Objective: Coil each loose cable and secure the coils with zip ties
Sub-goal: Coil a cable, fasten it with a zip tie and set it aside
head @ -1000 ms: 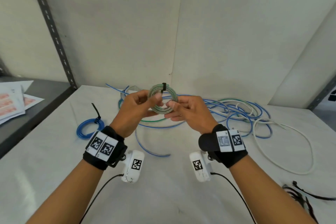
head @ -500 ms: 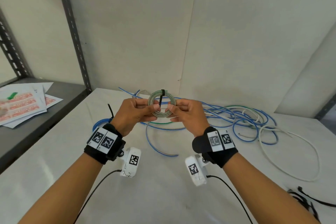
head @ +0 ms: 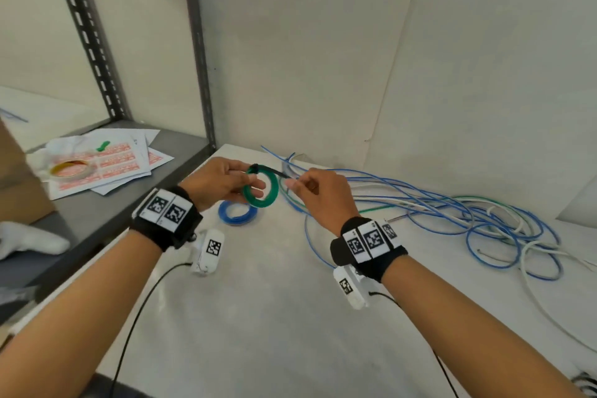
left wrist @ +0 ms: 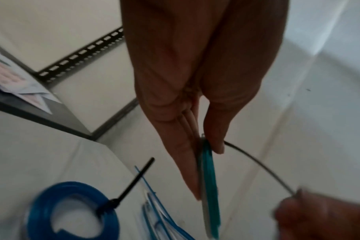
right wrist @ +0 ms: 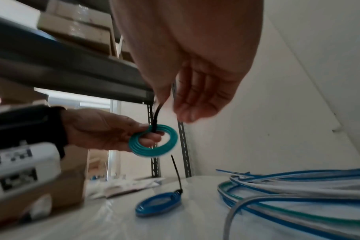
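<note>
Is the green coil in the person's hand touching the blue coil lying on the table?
Apart. The right wrist view shows the green coil held up in the left hand, with open space between it and the blue coil on the table.

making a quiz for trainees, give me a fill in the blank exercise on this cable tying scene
1. The left hand holds a coil whose colour is ____.
2. The right hand pinches the tail of a zip tie whose colour is ____.
3. The already tied coil lying on the table is ____ in colour.
4. The roll of tape rests on sheets of ____.

Missing words: green; black; blue; paper
</note>
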